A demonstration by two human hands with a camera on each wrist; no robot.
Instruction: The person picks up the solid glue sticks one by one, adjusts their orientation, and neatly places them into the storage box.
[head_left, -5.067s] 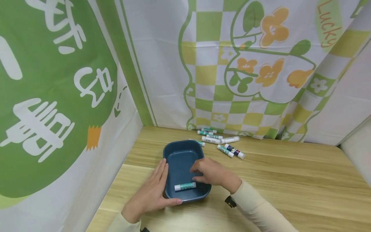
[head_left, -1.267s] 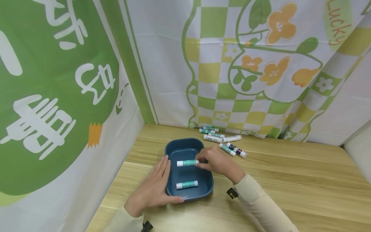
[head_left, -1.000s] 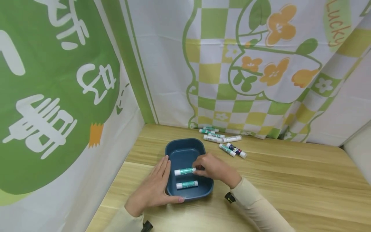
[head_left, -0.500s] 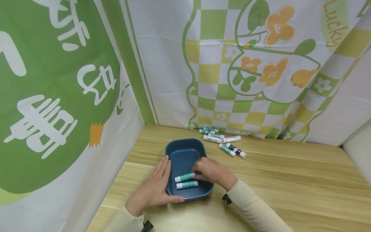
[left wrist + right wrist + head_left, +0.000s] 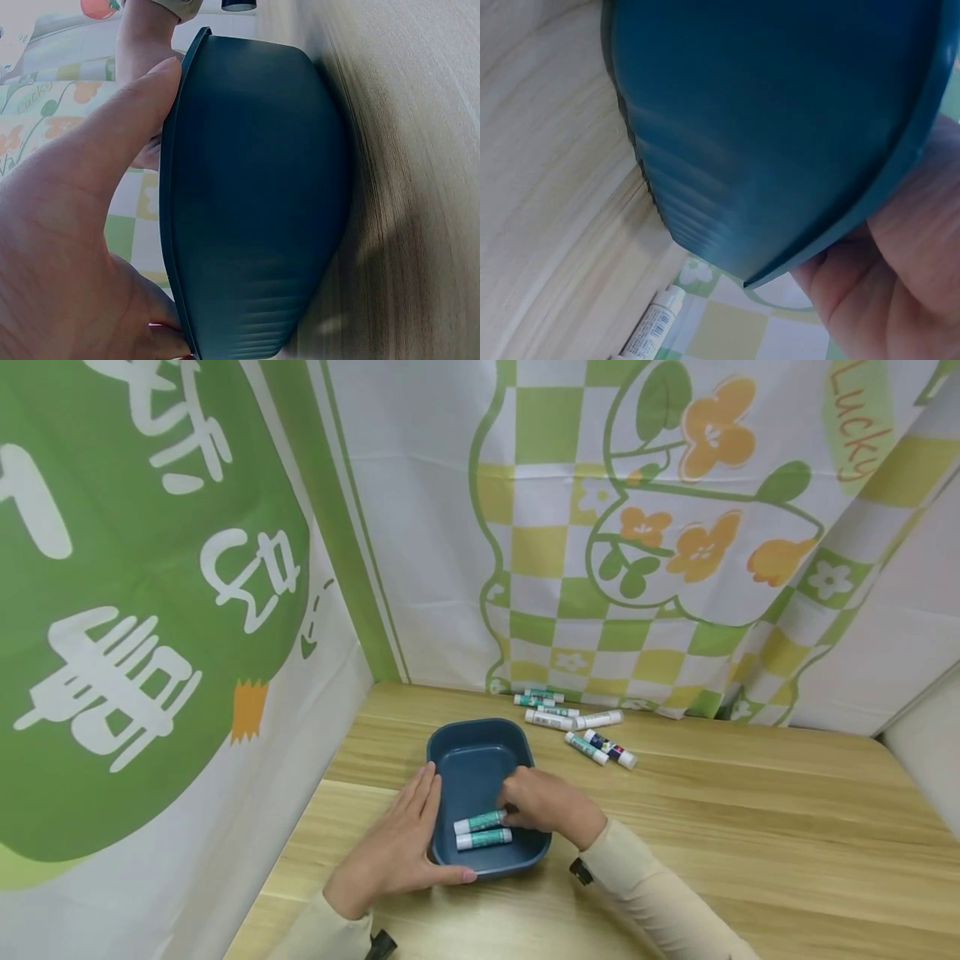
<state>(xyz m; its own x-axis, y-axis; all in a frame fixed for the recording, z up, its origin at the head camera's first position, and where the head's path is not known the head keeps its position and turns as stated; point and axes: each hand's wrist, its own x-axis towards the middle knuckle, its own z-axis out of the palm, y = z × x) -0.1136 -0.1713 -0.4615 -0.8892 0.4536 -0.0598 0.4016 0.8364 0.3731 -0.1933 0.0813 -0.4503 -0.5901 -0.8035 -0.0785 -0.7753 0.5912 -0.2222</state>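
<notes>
A dark blue plastic box (image 5: 467, 777) sits on the table with two green-labelled glue sticks lying side by side near its front end. My right hand (image 5: 549, 803) reaches over the right rim and pinches the right end of the farther glue stick (image 5: 477, 822). The nearer glue stick (image 5: 483, 839) lies just in front. My left hand (image 5: 393, 847) rests along the box's left rim, fingers straight, thumb stretched to the front corner. In the left wrist view the thumb (image 5: 142, 94) touches the rim. The box wall (image 5: 757, 142) hides the right fingertips in the right wrist view.
Behind and right of the box lie several glue sticks: white ones (image 5: 597, 720), green-labelled ones (image 5: 587, 748) and a dark blue one (image 5: 611, 749). A printed cloth (image 5: 540, 560) hangs along the table's back edge; a green-and-white cloth (image 5: 247, 777) hangs at the left.
The right hand has brought a second glue stick into the box and slid it toward the front, beside the first. The glue stick behind the box has gone from there. Left hand stays.
</notes>
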